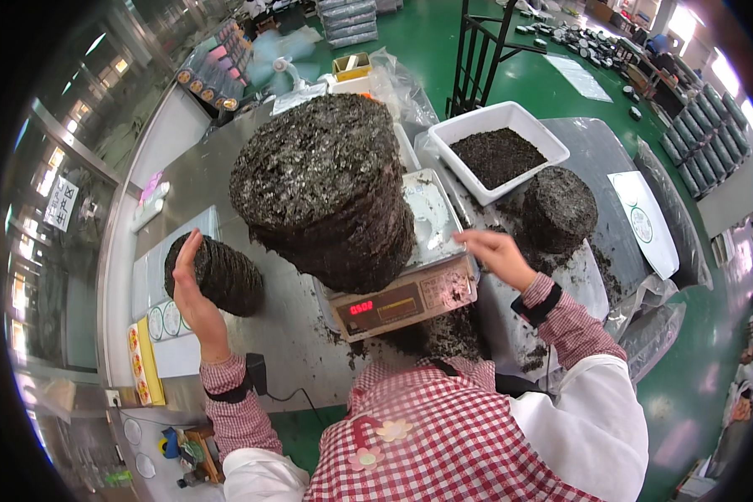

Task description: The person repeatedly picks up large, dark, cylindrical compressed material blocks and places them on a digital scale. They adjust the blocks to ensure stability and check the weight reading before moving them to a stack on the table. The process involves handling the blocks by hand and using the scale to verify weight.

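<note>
A tall stack of dark, round dried seaweed sheets (322, 176) rises from a silver digital scale (402, 301) with a lit red display. To its left stands a shorter seaweed stack (226, 276). My left hand (199, 305) is upright and flat beside that shorter stack, fingers stretched out, holding nothing visible. At the scale's right edge, my right hand (502, 258) has its fingers drawn together in a pinch over the pan (431, 213). Whatever is between the fingertips is too small to make out. Another low seaweed stack (560, 209) sits farther right.
A white tub (544, 138) with loose seaweed crumbs stands at the back right. Crumbs lie scattered around the scale. A printed sheet (644, 222) is on the right, a yellow box (351, 67) and a fan (283, 65) at the back. A black hand truck (477, 58) stands beyond.
</note>
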A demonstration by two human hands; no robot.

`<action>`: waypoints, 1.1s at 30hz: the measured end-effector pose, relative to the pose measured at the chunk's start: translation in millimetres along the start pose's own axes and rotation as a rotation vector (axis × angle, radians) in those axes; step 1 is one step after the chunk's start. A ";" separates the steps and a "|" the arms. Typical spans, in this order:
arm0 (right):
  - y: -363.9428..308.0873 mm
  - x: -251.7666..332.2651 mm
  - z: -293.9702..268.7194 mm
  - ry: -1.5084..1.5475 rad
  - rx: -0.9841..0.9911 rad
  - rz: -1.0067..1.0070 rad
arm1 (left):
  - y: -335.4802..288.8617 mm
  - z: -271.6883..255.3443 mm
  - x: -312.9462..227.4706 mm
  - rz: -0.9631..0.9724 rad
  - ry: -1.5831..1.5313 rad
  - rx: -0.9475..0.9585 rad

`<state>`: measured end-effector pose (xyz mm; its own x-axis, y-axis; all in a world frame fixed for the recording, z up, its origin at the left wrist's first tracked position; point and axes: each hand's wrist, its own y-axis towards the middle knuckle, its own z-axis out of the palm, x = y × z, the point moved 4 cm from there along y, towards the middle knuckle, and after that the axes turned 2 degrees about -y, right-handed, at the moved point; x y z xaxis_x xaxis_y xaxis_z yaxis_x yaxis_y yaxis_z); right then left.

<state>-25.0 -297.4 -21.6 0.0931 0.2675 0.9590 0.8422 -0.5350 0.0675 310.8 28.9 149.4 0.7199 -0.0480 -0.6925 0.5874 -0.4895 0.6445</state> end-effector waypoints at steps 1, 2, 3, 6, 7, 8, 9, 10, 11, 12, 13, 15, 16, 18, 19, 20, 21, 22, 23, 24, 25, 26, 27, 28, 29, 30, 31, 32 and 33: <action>4.0 8.2 -10.0 0.009 -0.089 -0.014 | -0.9 1.1 10.3 -0.082 -0.092 -0.026; 6.8 11.8 -23.5 0.023 -0.132 -0.034 | 1.1 12.6 18.7 -0.146 -0.152 -0.001; 11.2 30.8 -29.9 0.036 -0.189 -0.007 | 2.0 16.7 29.8 -0.186 -0.173 0.042; 32.4 87.5 -40.3 0.077 -0.250 -0.131 | -4.8 39.9 85.1 -0.519 -0.426 0.061; 40.9 109.4 -39.6 0.175 -0.238 -0.157 | -12.5 46.0 97.6 -0.633 -0.523 0.052; 47.8 128.9 -38.2 0.275 -0.200 -0.173 | -22.5 54.7 110.3 -0.714 -0.550 0.074; 53.5 150.1 -36.2 0.377 -0.164 -0.187 | -32.8 62.8 120.2 -0.795 -0.576 0.098; 57.6 176.1 -34.9 0.308 -0.136 -0.257 | -42.5 73.3 132.2 -0.848 -0.493 0.106; 63.5 199.6 -31.8 0.242 -0.107 -0.335 | -53.0 79.0 146.9 -0.884 -0.465 0.125; 72.0 214.1 -27.1 0.212 -0.099 -0.385 | -61.7 86.3 152.7 -0.925 -0.510 0.125; 80.3 228.2 -21.6 0.180 -0.089 -0.438 | -69.7 93.3 156.1 -0.964 -0.556 0.123; 94.0 253.1 -8.8 0.073 -0.005 -0.467 | -83.5 102.6 166.5 -1.022 -0.522 0.123; 100.7 261.9 -0.6 0.023 0.005 -0.457 | -89.6 103.7 170.8 -1.057 -0.495 0.131; 109.8 267.1 7.8 -0.070 -0.022 -0.426 | -96.3 112.6 168.7 -1.083 -0.463 0.101; 115.9 259.5 7.8 -0.030 -0.080 -0.344 | -99.3 114.6 167.9 -1.097 -0.446 0.084; 122.7 248.3 7.7 0.005 -0.138 -0.262 | -101.8 118.9 166.0 -1.102 -0.463 0.130; 132.6 236.5 8.1 0.038 -0.189 -0.185 | -104.4 123.2 163.7 -1.101 -0.456 0.126; 142.4 222.8 5.8 -0.001 -0.193 -0.183 | -107.5 128.8 161.3 -1.100 -0.449 0.123; 147.5 224.1 12.5 -0.027 -0.144 -0.263 | -113.1 131.9 160.5 -1.102 -0.443 0.110; 150.0 231.6 16.9 -0.207 -0.157 -0.451 | -118.9 134.0 162.0 -1.104 -0.431 0.127; 150.6 239.5 22.2 -0.385 -0.171 -0.642 | -124.0 137.0 166.0 -1.107 -0.427 0.126; 149.0 249.5 34.3 -0.538 -0.121 -0.724 | -130.6 137.6 169.5 -1.113 -0.421 0.120; 144.1 255.4 45.8 -0.711 -0.119 -0.708 | -136.0 137.6 173.5 -1.119 -0.414 0.116; 148.2 252.8 53.4 -0.697 -0.065 -0.584 | -140.9 139.2 177.7 -1.144 -0.444 0.139; 151.4 245.9 59.2 -0.685 -0.022 -0.450 | -143.6 143.8 177.9 -1.166 -0.473 0.177; 154.2 233.9 60.8 -0.691 0.007 -0.364 | -142.1 148.8 171.3 -1.167 -0.544 0.189; 151.5 224.9 61.5 -0.627 0.057 -0.293 | -143.3 153.1 163.5 -1.173 -0.610 0.200; 149.7 214.6 58.8 -0.575 0.019 -0.257 | -138.5 157.9 136.7 -1.153 -0.725 0.179; 148.1 208.5 63.1 -0.525 -0.001 -0.234 | -142.5 160.4 138.8 -1.119 -0.916 0.141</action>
<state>152.6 -270.4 171.0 0.1556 0.7407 0.6535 0.8717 -0.4142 0.2619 267.7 -47.8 -90.6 -0.5979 -0.0931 -0.7961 0.5925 -0.7202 -0.3609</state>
